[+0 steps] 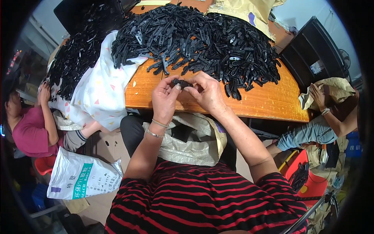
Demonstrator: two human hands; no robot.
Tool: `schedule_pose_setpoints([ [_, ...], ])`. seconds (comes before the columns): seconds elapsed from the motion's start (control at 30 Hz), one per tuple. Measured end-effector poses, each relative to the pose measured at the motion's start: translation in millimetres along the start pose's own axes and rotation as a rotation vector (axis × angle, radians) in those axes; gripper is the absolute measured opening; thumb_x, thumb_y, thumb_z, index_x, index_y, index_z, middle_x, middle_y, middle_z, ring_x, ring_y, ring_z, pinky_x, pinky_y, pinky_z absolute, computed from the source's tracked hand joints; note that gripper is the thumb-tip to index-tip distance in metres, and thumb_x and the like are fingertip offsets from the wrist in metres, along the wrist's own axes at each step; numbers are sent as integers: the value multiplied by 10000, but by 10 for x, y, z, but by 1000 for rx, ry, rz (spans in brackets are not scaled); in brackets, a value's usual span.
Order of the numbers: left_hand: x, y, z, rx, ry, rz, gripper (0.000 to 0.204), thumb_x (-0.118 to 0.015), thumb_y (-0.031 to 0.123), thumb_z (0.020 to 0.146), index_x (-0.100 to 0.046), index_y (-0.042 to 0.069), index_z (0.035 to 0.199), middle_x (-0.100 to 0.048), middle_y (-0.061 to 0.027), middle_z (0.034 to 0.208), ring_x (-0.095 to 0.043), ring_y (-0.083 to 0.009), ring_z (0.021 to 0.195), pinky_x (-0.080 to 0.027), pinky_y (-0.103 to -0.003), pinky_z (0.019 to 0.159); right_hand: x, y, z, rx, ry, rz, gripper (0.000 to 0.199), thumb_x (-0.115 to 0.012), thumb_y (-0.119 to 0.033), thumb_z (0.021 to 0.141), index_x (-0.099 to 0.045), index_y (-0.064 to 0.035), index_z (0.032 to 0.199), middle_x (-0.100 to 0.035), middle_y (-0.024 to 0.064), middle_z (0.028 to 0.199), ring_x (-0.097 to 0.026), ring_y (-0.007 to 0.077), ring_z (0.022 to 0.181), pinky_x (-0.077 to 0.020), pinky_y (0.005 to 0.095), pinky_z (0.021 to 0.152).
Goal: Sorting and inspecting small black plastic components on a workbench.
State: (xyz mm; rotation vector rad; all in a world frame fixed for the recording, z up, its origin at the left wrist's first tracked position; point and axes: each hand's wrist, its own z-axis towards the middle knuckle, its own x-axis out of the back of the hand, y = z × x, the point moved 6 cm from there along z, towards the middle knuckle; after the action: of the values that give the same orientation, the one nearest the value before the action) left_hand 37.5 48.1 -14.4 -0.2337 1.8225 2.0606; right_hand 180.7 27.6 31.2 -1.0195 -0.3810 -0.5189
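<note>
A small black plastic part (182, 83) is pinched between my two hands, just above the table's near edge. My left hand (165, 97) grips its left end with thumb and fingers. My right hand (206, 93) closes on its right end, and the fingers hide much of it. Beyond my hands a wide heap of black plastic parts (187, 37) covers the wooden table (269, 103). Below my hands, an open woven sack (187, 150) lies across my lap, its mouth facing up.
At the left, a person in a magenta shirt (35, 128) sits by a patterned white cloth (99, 87) under more black parts. A person at the right touches a brown sack (331, 91). A black crate (315, 54), red stool (311, 187) and printed white sack (83, 175) stand around.
</note>
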Motion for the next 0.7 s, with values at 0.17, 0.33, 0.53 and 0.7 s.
schedule_pose_setpoints([
  [0.17,-187,218,-137,-114,-20,-4,293,-586,-32,883,-554,-41,1174,-620,-98,1096,-609,-134,978,-493,-245,865,6,-16,-14,-2,4,-9,211,-754,24,703,-655,-16,885,-560,46,750,-566,122,607,-481,245,553],
  [0.33,-163,343,-195,-307,-17,369,319,-616,-46,845,-567,-9,1158,-616,-85,1082,-602,-128,931,-486,-253,832,-32,-35,15,-37,110,204,292,-766,-13,695,-623,-20,950,-580,62,728,-585,152,589,-485,291,544],
  [0.53,-177,394,-258,-257,24,276,284,-616,-28,855,-578,3,1135,-628,-48,996,-608,-102,857,-496,-222,752,-207,101,-68,-163,-185,264,248,-731,22,751,-576,10,944,-644,65,802,-628,87,728,-520,236,641],
  [0.7,-155,357,-244,-170,18,141,262,-611,-31,861,-575,-14,1121,-627,-42,977,-597,-85,850,-485,-203,744,-295,138,-60,-167,-152,234,223,-748,-37,756,-575,0,891,-630,63,748,-598,97,680,-492,253,606],
])
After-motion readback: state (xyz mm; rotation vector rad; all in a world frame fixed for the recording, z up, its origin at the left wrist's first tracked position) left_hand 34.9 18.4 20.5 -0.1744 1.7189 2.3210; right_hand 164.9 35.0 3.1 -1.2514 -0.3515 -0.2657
